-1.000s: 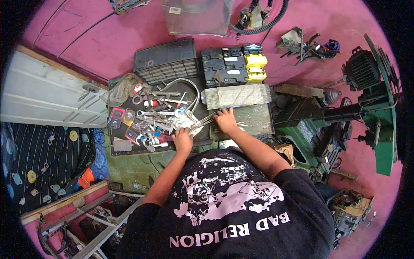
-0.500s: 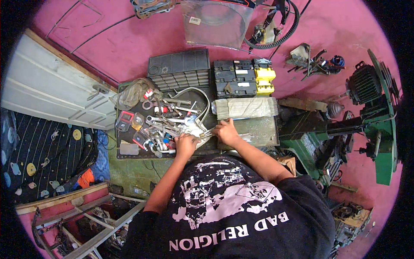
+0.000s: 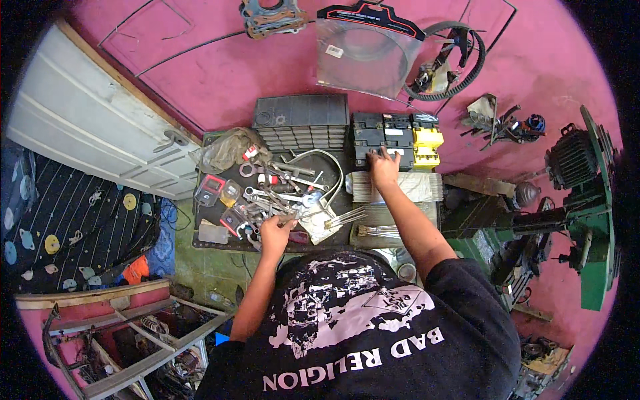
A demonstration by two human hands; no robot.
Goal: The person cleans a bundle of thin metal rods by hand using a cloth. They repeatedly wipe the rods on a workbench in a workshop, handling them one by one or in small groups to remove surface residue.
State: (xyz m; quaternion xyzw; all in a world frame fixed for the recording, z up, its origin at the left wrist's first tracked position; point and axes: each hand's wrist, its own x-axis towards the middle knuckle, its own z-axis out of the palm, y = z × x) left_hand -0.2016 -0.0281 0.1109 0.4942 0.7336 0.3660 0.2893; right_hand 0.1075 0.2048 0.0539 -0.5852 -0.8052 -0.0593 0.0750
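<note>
My left hand (image 3: 275,233) is at the near edge of the bench, its fingers pinched together beside a pile of wrenches and sockets (image 3: 261,205); whatever they grip is too small to make out. To its right, a loose bunch of thin metal rods (image 3: 347,217) lies across a pale crumpled sheet (image 3: 323,231). My right hand (image 3: 384,171) reaches farther back, fingers apart, over the front of the stacked black batteries (image 3: 367,135). Its fingertips seem to touch one, and nothing shows in its grasp. Beneath that forearm lies a stack of ribbed, pale-wrapped pieces (image 3: 417,187).
A black drawer cabinet (image 3: 300,112) stands behind the tools, and yellow-cased batteries (image 3: 427,148) sit beside the black ones. On the left are a red-and-grey device (image 3: 211,189) and a curved metal strap (image 3: 341,175) arches over the tools. A green drill press (image 3: 587,250) stands at right.
My right hand has left the rods beside my left hand and moved back onto the black batteries. The rods now rest on the pale sheet. The whole view has shifted slightly.
</note>
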